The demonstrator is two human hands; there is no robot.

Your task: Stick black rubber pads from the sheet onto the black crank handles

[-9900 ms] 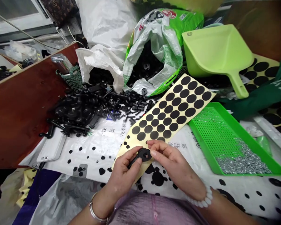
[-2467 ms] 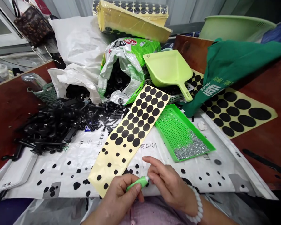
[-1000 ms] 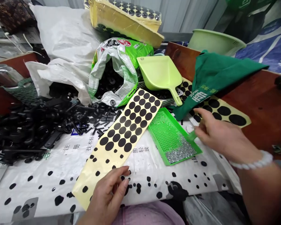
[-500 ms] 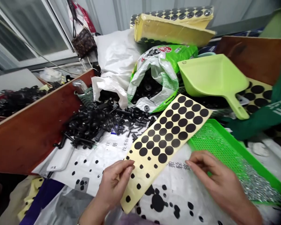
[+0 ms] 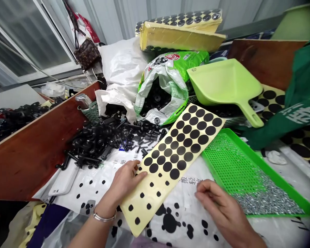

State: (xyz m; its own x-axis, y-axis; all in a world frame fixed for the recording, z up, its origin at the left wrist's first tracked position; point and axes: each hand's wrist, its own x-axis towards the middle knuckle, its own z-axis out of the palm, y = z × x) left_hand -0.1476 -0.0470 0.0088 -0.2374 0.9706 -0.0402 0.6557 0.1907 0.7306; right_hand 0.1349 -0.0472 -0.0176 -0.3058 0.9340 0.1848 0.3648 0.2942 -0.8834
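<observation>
A long pale-yellow sheet of round black stickers [image 5: 174, 150] slants across the middle. Its upper part carries rows of black discs, while the lower part shows bare backing with small black spots. My left hand [image 5: 126, 181] grips the sheet's left edge between thumb and fingers. To the right of the sheet, apart from it, is my right hand [image 5: 219, 206], with thumb and fingertips pinched together; what they hold, if anything, is too small to make out. Beneath lies a white printed plastic sheet [image 5: 188, 203] with black discs and blots on it.
Black plastic parts [image 5: 98, 137] are heaped at left beside a brown board [image 5: 41, 148]. A green tray [image 5: 237, 162] holds small metal pieces. Behind stand a green bag [image 5: 181, 72] of black parts, a light-green dustpan [image 5: 227, 82] and a stack of sticker sheets [image 5: 181, 34].
The view has shifted slightly. My left hand sits a little higher along the sheet's edge, with the thumb laid over it. My right hand has come slightly left and down, still pinched.
</observation>
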